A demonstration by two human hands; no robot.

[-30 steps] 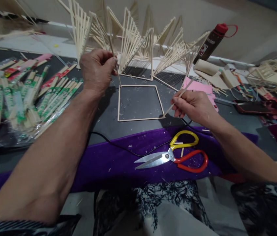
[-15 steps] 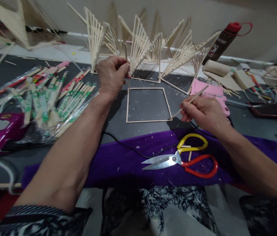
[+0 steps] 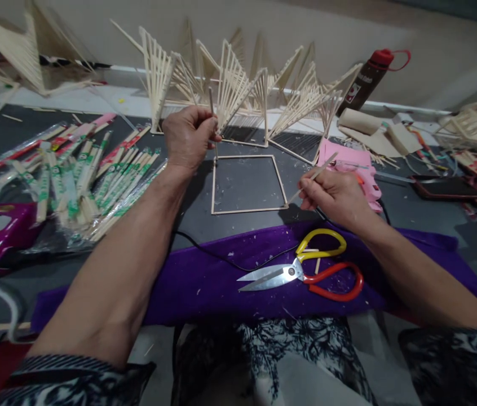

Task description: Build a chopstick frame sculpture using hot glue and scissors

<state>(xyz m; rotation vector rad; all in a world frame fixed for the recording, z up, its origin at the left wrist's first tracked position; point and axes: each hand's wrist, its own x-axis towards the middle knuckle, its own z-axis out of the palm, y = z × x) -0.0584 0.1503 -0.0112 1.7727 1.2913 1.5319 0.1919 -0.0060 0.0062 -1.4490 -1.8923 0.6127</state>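
Note:
A square frame of thin wooden sticks [image 3: 242, 211] lies flat on the dark table in front of me. My left hand [image 3: 191, 135] pinches an upright wooden stick [image 3: 211, 101], whose lower end meets the frame's far left corner. In my right hand [image 3: 334, 194] a second wooden stick [image 3: 324, 165] is held at a slant between thumb and fingers. Its lower tip reaches the frame's near right corner; whether it presses on it I cannot tell. Nearer to me, scissors [image 3: 291, 272] with one yellow and one red handle rest on a purple cloth [image 3: 204, 282], blades slightly apart.
Packs of wrapped chopsticks [image 3: 90, 175] are piled on the left beside a purple and white device [image 3: 1, 237]. Fan-shaped stick models [image 3: 238, 84] stand along the wall. At the right are a pink item [image 3: 344, 149], a dark bottle with red cap [image 3: 365, 79] and a phone [image 3: 454, 188].
The whole view has shifted slightly, so everything sits a little further left. Both hands keep their sticks at the same frame corners.

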